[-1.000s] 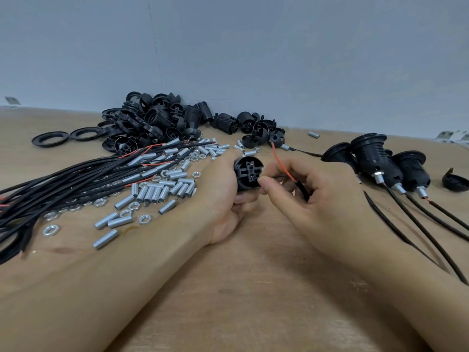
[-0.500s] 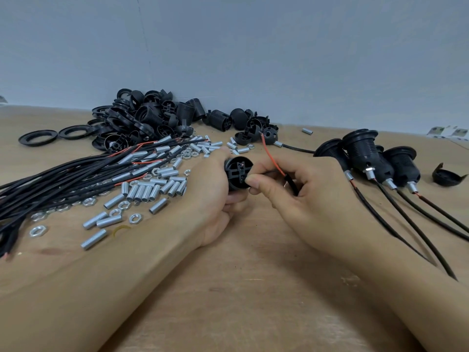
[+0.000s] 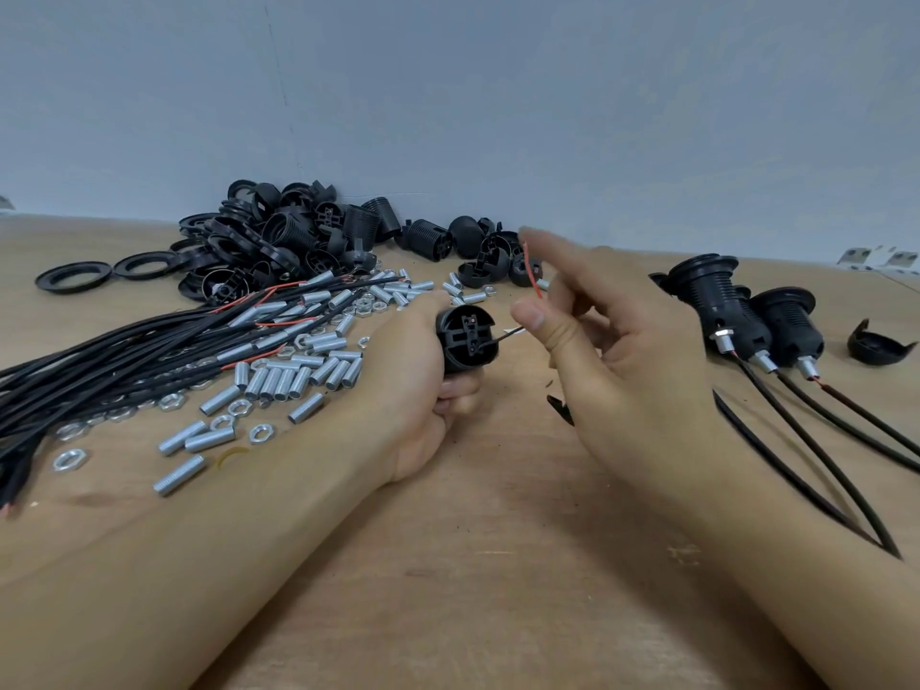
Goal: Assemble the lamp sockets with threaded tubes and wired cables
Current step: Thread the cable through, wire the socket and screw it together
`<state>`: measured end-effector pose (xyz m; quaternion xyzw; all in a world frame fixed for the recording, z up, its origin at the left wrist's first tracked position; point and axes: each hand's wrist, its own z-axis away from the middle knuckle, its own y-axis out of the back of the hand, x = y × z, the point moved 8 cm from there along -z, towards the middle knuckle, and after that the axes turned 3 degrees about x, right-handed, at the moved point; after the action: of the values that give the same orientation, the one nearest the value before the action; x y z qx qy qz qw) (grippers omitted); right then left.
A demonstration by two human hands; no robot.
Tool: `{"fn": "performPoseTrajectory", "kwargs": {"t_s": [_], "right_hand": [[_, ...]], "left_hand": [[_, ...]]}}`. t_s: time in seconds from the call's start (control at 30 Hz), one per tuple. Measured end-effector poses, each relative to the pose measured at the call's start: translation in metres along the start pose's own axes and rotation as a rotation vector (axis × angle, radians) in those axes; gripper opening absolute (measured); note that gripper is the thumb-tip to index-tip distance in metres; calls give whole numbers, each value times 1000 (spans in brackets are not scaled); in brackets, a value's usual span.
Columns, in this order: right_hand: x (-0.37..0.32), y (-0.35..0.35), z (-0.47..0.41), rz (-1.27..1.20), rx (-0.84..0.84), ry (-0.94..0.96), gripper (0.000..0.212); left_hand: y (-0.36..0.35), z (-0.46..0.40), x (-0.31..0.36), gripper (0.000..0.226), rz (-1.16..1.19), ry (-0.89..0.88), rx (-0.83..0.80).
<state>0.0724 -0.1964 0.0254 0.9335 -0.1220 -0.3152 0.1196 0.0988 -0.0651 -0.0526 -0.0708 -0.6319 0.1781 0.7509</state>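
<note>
My left hand (image 3: 413, 371) grips a black socket body (image 3: 465, 341), its open terminal face turned toward me. A thin black wire (image 3: 508, 334) runs from that face to my right hand (image 3: 627, 361), just right of the socket. My right hand holds the wired cable: the thumb pinches near the wire, the index finger is raised and blurred. The cable's red wire (image 3: 533, 271) sticks up free behind the thumb. A black piece of the cable (image 3: 560, 408) shows below the palm.
On the wooden table (image 3: 498, 565), a pile of black socket parts (image 3: 298, 246) lies at the back. Threaded tubes (image 3: 298, 378) and nuts (image 3: 72, 459) are scattered beside a cable bundle (image 3: 124, 351) at left. Three assembled sockets (image 3: 747, 316) and a loose cap (image 3: 878, 347) lie at right.
My right hand has drawn back to the right from the socket face and its index finger has lifted. The black wire now spans the gap between socket and thumb.
</note>
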Motion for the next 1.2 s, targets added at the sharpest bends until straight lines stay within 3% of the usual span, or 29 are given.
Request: {"fn": "performPoseTrajectory", "kwargs": {"t_s": [0.23,0.8,1.2], "right_hand": [[-11,-2,0,147,-9,188,20],[-8,-8,0,159,-133,95,6],[-9,-16,2,303,-225,136,6]], "left_hand": [[1,-1,1,20,-38,-15,30],[3,1,2,35,20,-40,59],[16,2,17,38,-263,-332,277]]}}
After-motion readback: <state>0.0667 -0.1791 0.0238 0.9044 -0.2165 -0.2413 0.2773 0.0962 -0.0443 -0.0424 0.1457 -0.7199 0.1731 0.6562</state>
